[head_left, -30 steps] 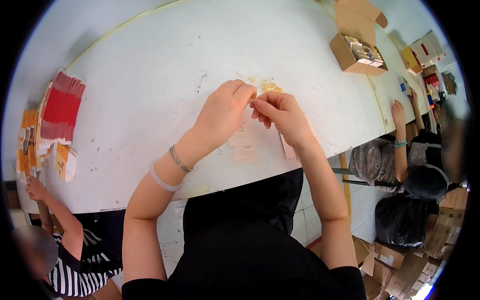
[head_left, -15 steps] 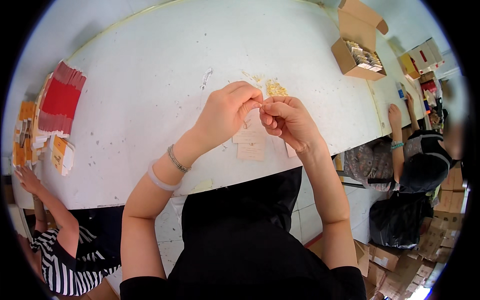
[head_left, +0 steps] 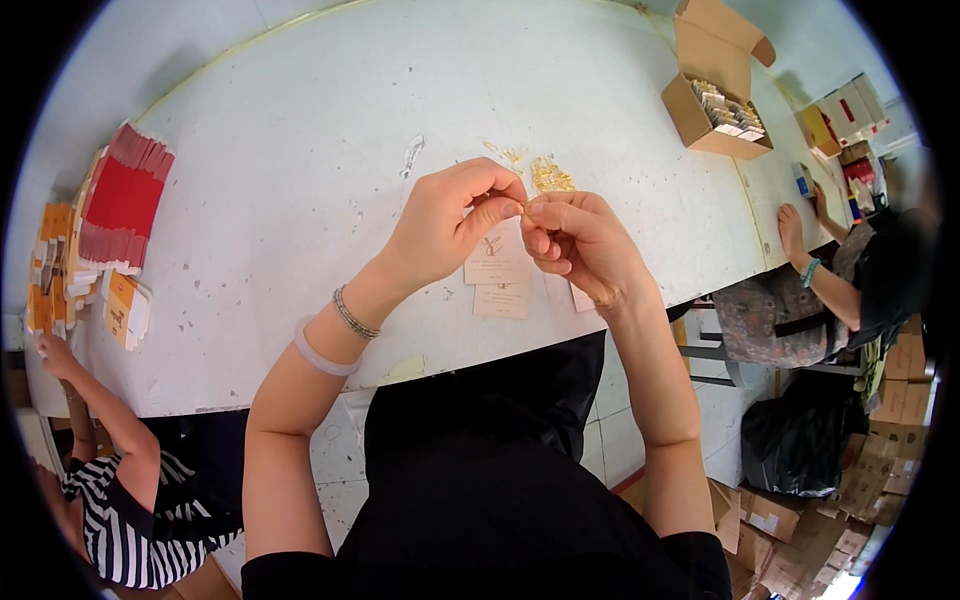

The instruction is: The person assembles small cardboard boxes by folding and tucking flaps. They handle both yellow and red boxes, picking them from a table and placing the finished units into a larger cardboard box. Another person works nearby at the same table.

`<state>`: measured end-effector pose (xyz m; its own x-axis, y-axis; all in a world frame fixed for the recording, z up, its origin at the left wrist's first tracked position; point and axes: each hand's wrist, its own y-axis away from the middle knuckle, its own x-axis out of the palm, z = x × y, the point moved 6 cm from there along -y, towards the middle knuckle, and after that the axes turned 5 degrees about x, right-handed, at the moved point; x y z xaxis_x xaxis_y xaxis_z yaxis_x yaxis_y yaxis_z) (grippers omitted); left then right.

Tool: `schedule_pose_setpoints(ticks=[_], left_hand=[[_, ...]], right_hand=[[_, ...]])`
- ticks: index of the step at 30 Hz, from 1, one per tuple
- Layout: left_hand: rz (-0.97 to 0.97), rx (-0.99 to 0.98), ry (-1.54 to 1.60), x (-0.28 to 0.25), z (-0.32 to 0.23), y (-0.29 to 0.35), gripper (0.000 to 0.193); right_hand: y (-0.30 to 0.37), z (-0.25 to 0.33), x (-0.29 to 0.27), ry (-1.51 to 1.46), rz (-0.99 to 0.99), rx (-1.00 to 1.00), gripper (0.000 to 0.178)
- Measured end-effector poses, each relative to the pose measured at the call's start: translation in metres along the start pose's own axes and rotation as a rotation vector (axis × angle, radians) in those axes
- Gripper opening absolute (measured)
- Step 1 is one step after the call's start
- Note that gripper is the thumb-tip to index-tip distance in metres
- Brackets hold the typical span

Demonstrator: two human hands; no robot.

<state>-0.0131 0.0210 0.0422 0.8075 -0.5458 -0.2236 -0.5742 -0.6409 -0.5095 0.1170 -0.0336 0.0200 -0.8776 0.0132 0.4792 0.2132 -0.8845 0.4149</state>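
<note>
My left hand [head_left: 452,215] and my right hand [head_left: 580,235] meet above the table, thumb and forefinger of each closed in a pinch. Between the fingertips is a tiny, faintly gold-coloured thing, too small to name. Below them lie pale printed cards [head_left: 501,302], overlapping and partly hidden by my hands; the upper one bears a dark, looped mark. Just beyond my fingers is a heap of small gold pin-like pieces [head_left: 552,175], with several loose ones [head_left: 513,156] to its left.
An open cardboard box [head_left: 705,120] packed with small cards stands at the far right of the white table [head_left: 300,180]. Red-and-white folded packaging [head_left: 125,200] and orange-and-white cartons [head_left: 125,310] are stacked at left. Co-workers sit on both sides, one in a striped top [head_left: 130,525].
My hands stay together in nearly the same place, the left thumb and forefinger now rounded further apart behind their tips. The co-worker at right has shifted rightward; the left co-worker's hand has moved slightly.
</note>
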Motion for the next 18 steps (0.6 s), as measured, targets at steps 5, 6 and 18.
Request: schedule_pose_setpoints(ticks=[5, 6, 18], left_hand=[[0.014, -0.147, 0.262, 0.002, 0.009, 0.0, 0.008], [0.043, -0.154, 0.084, 0.0, 0.011, -0.001, 0.012], [0.223, -0.445, -0.516, 0.006, 0.048, 0.023, 0.035]], right_hand=[[0.005, 0.002, -0.002, 0.004, -0.013, -0.018, 0.014], [0.005, 0.004, -0.004, 0.065, -0.071, -0.065, 0.013], [-0.003, -0.01, -0.027, 0.601, -0.522, -0.329, 0.01]])
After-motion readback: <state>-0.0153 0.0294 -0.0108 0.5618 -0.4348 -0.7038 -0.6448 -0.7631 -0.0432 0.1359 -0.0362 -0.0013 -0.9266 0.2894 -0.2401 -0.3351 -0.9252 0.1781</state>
